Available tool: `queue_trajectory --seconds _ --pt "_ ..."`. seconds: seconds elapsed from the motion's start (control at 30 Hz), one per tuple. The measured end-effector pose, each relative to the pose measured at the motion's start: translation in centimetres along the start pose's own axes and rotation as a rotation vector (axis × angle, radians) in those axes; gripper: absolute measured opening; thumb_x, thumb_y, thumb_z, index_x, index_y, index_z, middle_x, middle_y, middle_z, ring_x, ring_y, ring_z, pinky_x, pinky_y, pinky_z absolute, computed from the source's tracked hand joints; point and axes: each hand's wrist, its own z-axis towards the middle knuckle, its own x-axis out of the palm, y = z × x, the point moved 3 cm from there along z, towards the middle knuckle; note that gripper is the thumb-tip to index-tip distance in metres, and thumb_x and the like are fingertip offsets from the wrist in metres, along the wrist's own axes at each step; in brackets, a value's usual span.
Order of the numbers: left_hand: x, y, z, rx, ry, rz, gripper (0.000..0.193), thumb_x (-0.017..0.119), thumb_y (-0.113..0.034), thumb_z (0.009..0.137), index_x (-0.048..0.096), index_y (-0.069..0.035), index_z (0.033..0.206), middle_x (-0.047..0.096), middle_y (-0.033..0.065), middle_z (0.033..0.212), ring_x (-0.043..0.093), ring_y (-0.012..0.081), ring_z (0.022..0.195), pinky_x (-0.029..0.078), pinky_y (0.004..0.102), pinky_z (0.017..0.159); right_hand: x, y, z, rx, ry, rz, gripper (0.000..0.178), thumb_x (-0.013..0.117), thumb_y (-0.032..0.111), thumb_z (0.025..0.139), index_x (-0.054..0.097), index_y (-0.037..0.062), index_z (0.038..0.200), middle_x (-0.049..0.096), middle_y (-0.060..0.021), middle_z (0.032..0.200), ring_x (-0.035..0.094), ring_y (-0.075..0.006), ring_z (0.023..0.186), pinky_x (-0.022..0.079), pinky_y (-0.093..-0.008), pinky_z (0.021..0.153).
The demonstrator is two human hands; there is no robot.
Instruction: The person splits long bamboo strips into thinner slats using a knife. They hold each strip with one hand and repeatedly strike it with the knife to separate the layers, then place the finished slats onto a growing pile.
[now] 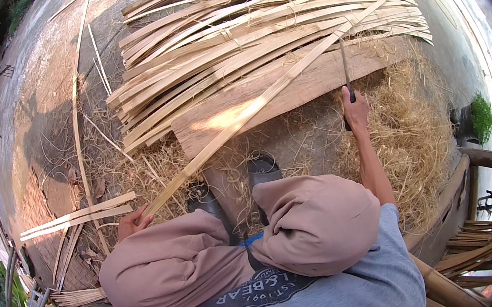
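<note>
Head view: seated on ground, knees up in tan trousers, grey shirt at btm. Left hand [133, 221] closed round near end of long bamboo strip [251, 108], fingers curled under it, low left by the knee. Strip runs diagonally up-right over wooden plank [303, 84], far end reaching across pile of split bamboo slats [230, 35]. Right hand [356, 109] w/ arm stretched fwd, fist shut on dark handle of knife [344, 64]; blade angled up-left, meeting the strip's edge above the plank. Black sandals [262, 168] on feet just below plank. Straw-like shavings [414, 137] heaped right of the arm & scattered under legs. Few loose slats [82, 214] flat on ground left of left hand. More bamboo bundles [480, 250] far right.
</note>
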Motion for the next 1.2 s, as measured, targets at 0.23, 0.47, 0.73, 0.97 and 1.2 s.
queue_trajectory --seconds 0.23,0.47,0.73,0.97,1.2 --pt "8.4 -12.8 -2.5 0.259 -0.371 0.813 0.046 0.063 -0.054 0.1 0.062 -0.01 0.089 0.064 0.0156 0.062 0.063 0.0331 0.053 0.046 0.0464 0.05 7.0 12.6 -21.2 -0.659 0.623 0.038 0.044 0.073 0.047 0.096 0.064 0.0042 0.091 0.062 -0.0163 0.075 0.064 -0.0349 0.069 0.049 -0.046 0.062" --pt "9.4 -11.1 -2.0 0.181 -0.305 0.698 0.046 0.063 -0.055 0.098 0.062 -0.011 0.086 0.065 0.0183 0.066 0.063 0.0422 0.06 0.046 0.0526 0.055 3.9 7.8 -8.8 -0.251 0.298 -0.034 0.048 0.071 0.048 0.096 0.059 0.0029 0.085 0.062 -0.0186 0.073 0.067 -0.0364 0.07 0.049 -0.0453 0.062" --pt "8.1 -10.4 -3.0 0.158 -0.37 0.695 0.042 0.065 -0.054 0.097 0.065 -0.012 0.094 0.066 0.0174 0.071 0.065 0.0389 0.063 0.047 0.0494 0.057 3.9 6.9 -7.3 -0.317 0.319 -0.063 0.049 0.07 0.048 0.097 0.06 0.0011 0.086 0.064 -0.0206 0.072 0.067 -0.0388 0.07 0.052 -0.048 0.063" --pt "7.3 -10.0 -3.5 0.148 -0.377 0.69 0.038 0.066 -0.051 0.097 0.065 -0.013 0.101 0.066 0.0165 0.074 0.065 0.0371 0.065 0.048 0.0481 0.058 5.0 7.2 -8.3 -0.633 0.452 -0.111 0.053 0.067 0.051 0.098 0.061 0.0004 0.085 0.065 -0.0193 0.071 0.069 -0.038 0.071 0.054 -0.0469 0.064" --pt "6.5 -9.7 -3.0 0.158 -0.344 0.665 0.036 0.068 -0.048 0.096 0.065 -0.014 0.109 0.066 0.0155 0.077 0.065 0.0352 0.066 0.048 0.0469 0.059 3.8 7.9 -4.0 -0.288 0.223 -0.043 0.05 0.067 0.048 0.098 0.065 -0.0005 0.087 0.067 -0.0217 0.071 0.069 -0.0417 0.071 0.052 -0.0486 0.064"
